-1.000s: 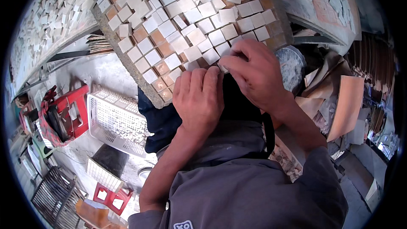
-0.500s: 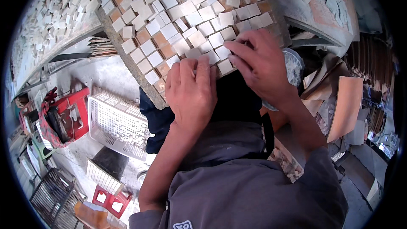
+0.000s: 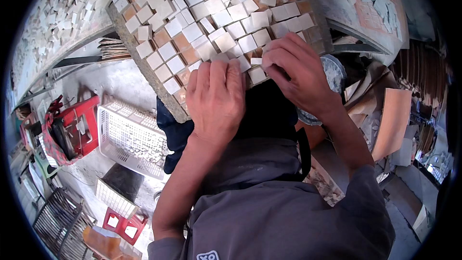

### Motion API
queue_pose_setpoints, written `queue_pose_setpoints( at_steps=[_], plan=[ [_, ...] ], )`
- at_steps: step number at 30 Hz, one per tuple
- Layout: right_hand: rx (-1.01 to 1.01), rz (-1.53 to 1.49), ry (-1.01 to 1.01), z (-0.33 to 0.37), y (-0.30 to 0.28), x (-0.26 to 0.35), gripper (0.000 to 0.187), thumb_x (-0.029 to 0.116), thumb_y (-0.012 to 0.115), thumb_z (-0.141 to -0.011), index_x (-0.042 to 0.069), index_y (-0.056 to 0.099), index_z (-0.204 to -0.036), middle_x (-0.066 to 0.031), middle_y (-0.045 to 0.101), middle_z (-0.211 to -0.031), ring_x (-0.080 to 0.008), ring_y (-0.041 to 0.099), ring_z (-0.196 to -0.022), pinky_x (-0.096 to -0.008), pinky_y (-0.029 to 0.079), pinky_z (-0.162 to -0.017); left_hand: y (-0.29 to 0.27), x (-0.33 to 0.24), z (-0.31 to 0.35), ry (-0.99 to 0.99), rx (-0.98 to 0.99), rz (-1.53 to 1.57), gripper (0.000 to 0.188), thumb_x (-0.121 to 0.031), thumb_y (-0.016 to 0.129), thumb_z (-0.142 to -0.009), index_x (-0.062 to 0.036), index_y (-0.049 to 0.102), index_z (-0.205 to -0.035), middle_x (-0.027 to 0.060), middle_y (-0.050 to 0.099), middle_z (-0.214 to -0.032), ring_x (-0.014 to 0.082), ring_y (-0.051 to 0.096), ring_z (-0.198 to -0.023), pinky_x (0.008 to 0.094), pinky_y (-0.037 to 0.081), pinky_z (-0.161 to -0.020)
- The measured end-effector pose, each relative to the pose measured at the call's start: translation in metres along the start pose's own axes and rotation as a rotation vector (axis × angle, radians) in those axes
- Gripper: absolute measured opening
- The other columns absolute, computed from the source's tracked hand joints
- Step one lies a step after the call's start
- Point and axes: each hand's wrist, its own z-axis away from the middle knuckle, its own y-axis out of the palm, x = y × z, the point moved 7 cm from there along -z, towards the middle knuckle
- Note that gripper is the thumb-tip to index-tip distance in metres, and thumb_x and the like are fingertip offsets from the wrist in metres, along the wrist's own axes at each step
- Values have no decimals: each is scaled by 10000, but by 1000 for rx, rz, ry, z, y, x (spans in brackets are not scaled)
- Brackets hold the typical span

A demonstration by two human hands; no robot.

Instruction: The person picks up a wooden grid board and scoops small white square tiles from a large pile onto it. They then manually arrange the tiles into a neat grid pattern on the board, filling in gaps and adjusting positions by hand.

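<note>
Right hand [image 3: 299,73]: you're pinching a small white tile [image 3: 256,61] over the near edge of the tiled board [image 3: 173,104]. Left hand [image 3: 216,97]: you're bending its fingers over that edge, grip hidden; can't tell. White basket [image 3: 130,162] is sitting below, to your left.

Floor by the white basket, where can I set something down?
The pale floor looks open between the white perforated plastic basket, the red plastic frame and the stacked brown sheets; a smaller patch lies below that frame, lower left of the basket. Crowded: the grey board packed with square white and brown tiles, and the pale tabletop heaped with white pieces.
</note>
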Motion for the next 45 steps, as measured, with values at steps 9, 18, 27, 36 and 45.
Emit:
queue_pose_setpoints(
  at_steps=[9,18,27,36,45],
  plan=[
    [-7,-21,-67,36,-2,0,287,-107,779,-806,5,729,-1066,-130,677,-1054,-314,680,-929,-384,552,-803,-2,-3,-5,108,3,-26,247,-56,740,-789,21,682,-1016,88,535,-878,253,556,-778,391,452,-657],
    [-49,43,-132,36,-4,3,220,7,785,-807,20,712,-1014,-103,672,-1075,-289,663,-924,-381,563,-791,1,-2,-4,138,31,-42,411,-49,799,-750,-15,653,-1132,107,607,-936,295,616,-792,428,503,-687],
    [-21,68,-107,30,-9,4,246,-34,815,-798,-1,723,-1023,-121,715,-1091,-306,687,-928,-388,575,-796,-1,-6,-7,249,-14,-91,226,-51,695,-792,42,672,-998,86,507,-831,233,542,-752,358,435,-647],
    [39,11,-114,30,-4,1,247,-49,773,-818,-6,728,-1057,-117,711,-1096,-312,678,-974,-396,575,-833,2,-3,-5,235,98,-121,367,-73,783,-770,-4,665,-1110,99,613,-949,272,622,-814,404,511,-718],
    [-59,36,-143,36,-2,5,278,-64,754,-786,-19,721,-1058,-122,713,-1098,-308,679,-969,-388,587,-829,1,-4,-9,261,137,-123,338,-68,776,-767,0,664,-1078,86,602,-919,253,621,-804,392,513,-706]
  ],
)
